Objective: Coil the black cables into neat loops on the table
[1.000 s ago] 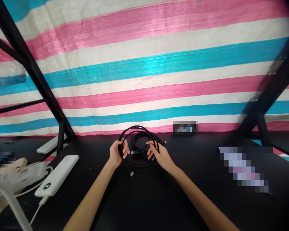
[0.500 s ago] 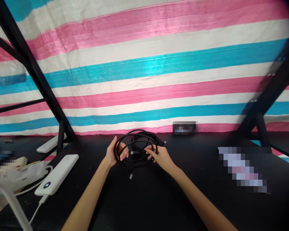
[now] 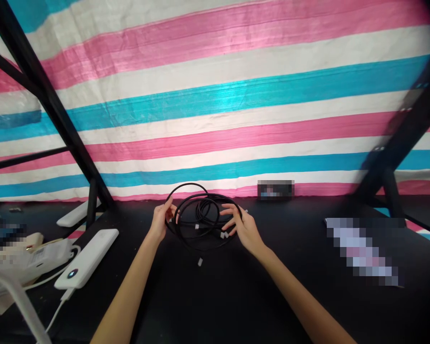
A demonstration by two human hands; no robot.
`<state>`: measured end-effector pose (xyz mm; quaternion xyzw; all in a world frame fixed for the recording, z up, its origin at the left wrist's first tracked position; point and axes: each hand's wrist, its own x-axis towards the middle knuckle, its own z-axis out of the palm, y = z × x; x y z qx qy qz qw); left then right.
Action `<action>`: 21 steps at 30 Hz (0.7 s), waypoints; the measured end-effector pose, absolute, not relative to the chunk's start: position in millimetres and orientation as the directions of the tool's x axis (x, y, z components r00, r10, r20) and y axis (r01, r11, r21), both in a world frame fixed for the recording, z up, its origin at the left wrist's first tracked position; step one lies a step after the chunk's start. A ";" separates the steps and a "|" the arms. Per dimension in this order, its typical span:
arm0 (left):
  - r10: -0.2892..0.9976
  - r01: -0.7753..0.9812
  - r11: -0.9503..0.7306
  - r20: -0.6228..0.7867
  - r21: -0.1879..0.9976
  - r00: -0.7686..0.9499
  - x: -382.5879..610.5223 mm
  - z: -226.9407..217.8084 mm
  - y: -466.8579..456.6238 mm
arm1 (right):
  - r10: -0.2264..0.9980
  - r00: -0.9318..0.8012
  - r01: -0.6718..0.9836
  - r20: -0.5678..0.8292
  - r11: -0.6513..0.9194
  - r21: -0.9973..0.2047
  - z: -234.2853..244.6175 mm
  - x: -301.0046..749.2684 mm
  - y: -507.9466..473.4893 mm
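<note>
Several loops of thin black cable [image 3: 191, 194] with pale plug ends spread out between my hands, above the black table [image 3: 208, 301]. My left hand [image 3: 160, 220] is closed around the left side of the loops, thumb upward. At the right side, my right hand [image 3: 244, 228] has the outer loop lying between its thumb and fingers, the fingers partly spread. Pale plugs [image 3: 224, 235] show just below the right fingertips. Another plug [image 3: 200, 262] sits lower, in front of the coil. Smaller cable turns [image 3: 206, 212] lie behind, in the middle.
At left, a white power bank [image 3: 89, 258] has a white cable plugged in. Beyond it are a white power strip [image 3: 52, 255] and another white slab [image 3: 75, 215]. A blurred box [image 3: 275, 189] stands at the back, and a blurred flat pack [image 3: 361, 253] lies right. Black frame bars [image 3: 57, 110] slant upward.
The cable loops have spread wider, one rising higher at the left. My right hand has shifted slightly right and its fingers have spread from a pinch. My left hand has moved slightly left.
</note>
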<state>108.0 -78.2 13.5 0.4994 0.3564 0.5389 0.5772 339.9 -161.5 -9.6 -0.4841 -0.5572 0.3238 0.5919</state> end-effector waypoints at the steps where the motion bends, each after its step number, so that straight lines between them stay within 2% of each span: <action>1: 0.983 -0.280 -0.109 0.144 0.954 0.110 106.9 13.6 -76.6 | 0.915 0.204 0.109 0.349 0.333 -0.937 -7.4 341.3 -161.7; 6: 0.972 -0.333 -0.220 0.180 0.917 -0.149 96.3 17.2 -71.0 | 0.826 0.475 -0.090 0.304 0.389 -0.917 4.9 353.6 -161.1; 10: 0.942 -0.435 -0.312 0.216 0.845 -0.256 79.3 24.5 -67.3 | 0.753 0.624 -0.229 0.209 0.432 -0.872 10.4 368.3 -157.3; 15: 0.893 -0.458 -0.365 0.166 0.811 -0.419 60.6 29.3 -61.7 | 0.761 0.647 -0.416 0.049 0.406 -0.814 10.4 380.2 -153.3; 21: 0.782 -0.401 -0.438 0.122 0.804 -0.611 54.4 27.1 -57.5 | 0.809 0.588 -0.525 0.007 0.388 -0.758 11.0 382.7 -153.4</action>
